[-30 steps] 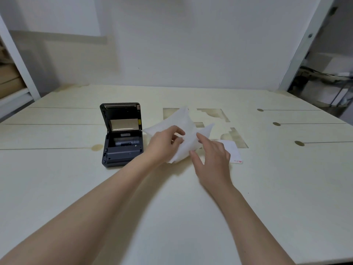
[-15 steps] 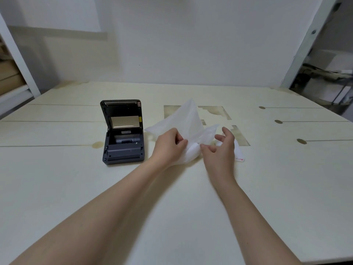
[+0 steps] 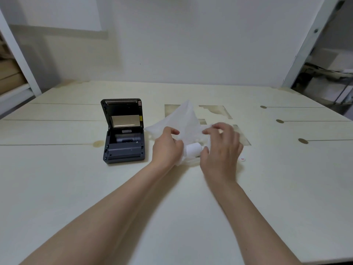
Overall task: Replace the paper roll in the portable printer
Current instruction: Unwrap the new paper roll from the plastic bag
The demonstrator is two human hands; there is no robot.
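The dark portable printer [image 3: 123, 142] sits on the table left of centre, lid raised and paper bay exposed. To its right, a white paper roll [image 3: 193, 149] shows between my hands, partly inside a thin white wrapper [image 3: 186, 121] that rises behind it. My left hand [image 3: 167, 148] pinches the wrapper's left side. My right hand [image 3: 222, 148] is over the wrapper's right side, thumb by the roll's end, fingers spread and blurred.
A cream table [image 3: 57, 178] with seams and worn patches [image 3: 215, 110] stretches all around. A small white card with a red mark [image 3: 242, 159] peeks from behind my right hand. Shelving [image 3: 11, 77] stands at far left, clutter at far right.
The white roll has come into view out of the wrapper between my hands. My right hand has moved up and over the wrapper's right side. The printer has not moved.
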